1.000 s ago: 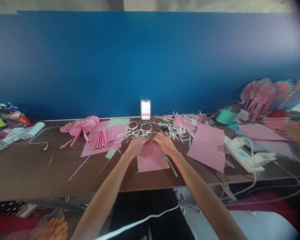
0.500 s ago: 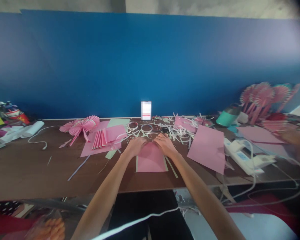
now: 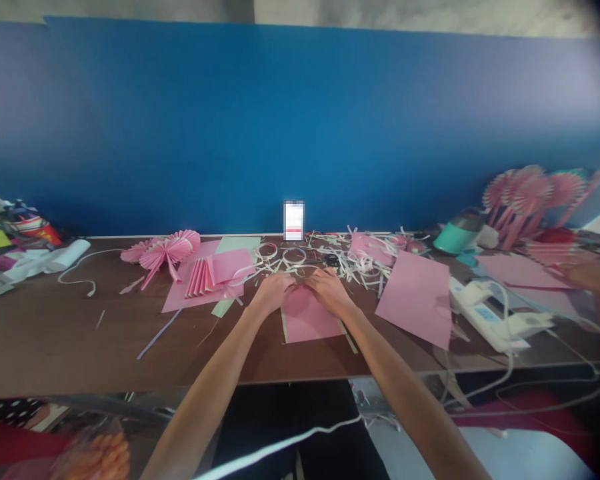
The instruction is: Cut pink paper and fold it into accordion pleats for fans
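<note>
**Both hands bent over the far edge of a pink paper sheet**

The pink paper sheet [image 3: 314, 321] lies on the brown table [image 3: 95, 353] just below the centre of the frame, its near edge towards the person. The left hand [image 3: 276, 292] covers its far left corner and the right hand [image 3: 329, 289] its far right one. Fingers on both hands are curled inward and downward, the two sets of fingertips close together with a narrow gap between them. Both hands touch the sheet, but the far edge is hidden under them, so I cannot tell whether they pinch the paper or only press on it. A pale strip shows along the sheet's left side.

Just beyond the hands, at mid-frame, lie a heap of white paper strips [image 3: 364, 265] and two rings resembling tape rolls. A phone [image 3: 294, 221] stands upright against the blue partition [image 3: 290, 113]. Left of centre, an accordion-pleated pink paper [image 3: 200, 279] rests near a pink paper fan [image 3: 164, 253]; right of centre are another pink sheet [image 3: 415, 297] and a white power strip [image 3: 483, 317].
</note>
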Action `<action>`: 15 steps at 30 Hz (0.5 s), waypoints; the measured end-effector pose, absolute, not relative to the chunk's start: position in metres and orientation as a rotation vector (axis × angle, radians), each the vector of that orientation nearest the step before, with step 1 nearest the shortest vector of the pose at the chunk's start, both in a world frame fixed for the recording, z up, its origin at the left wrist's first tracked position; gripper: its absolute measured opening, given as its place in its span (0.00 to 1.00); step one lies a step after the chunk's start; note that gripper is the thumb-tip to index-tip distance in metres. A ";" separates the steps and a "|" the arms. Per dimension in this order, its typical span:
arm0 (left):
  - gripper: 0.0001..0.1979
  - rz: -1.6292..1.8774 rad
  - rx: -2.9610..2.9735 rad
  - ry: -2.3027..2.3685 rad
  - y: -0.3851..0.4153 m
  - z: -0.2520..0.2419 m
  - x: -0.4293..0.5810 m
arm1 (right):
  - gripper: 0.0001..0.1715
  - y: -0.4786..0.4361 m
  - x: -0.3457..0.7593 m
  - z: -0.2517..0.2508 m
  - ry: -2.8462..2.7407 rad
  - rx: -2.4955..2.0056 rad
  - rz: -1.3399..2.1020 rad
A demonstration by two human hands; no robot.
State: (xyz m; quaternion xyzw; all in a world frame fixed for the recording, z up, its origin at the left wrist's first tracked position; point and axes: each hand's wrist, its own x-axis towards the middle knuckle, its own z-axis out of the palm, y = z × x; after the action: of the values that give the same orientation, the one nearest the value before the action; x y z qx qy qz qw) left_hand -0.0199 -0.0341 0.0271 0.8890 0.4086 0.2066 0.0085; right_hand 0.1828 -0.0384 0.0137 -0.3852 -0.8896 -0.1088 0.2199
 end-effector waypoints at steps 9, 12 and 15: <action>0.13 0.610 2.746 1.244 -0.030 0.029 -0.026 | 0.12 -0.043 0.183 0.020 -2.428 -1.156 -0.367; 0.12 0.696 2.712 1.217 -0.029 0.031 -0.026 | 0.12 -0.046 0.177 0.021 -2.453 -1.161 -0.411; 0.10 0.751 2.667 1.210 -0.029 0.032 -0.027 | 0.12 -0.046 0.176 0.020 -2.463 -1.151 -0.405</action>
State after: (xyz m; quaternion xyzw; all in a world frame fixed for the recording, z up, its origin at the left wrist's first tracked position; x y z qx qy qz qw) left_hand -0.0270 -0.0288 0.0323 0.8805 0.3996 0.2480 0.0591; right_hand 0.1760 -0.0461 0.0201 -0.4107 -0.8789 -0.1444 0.1950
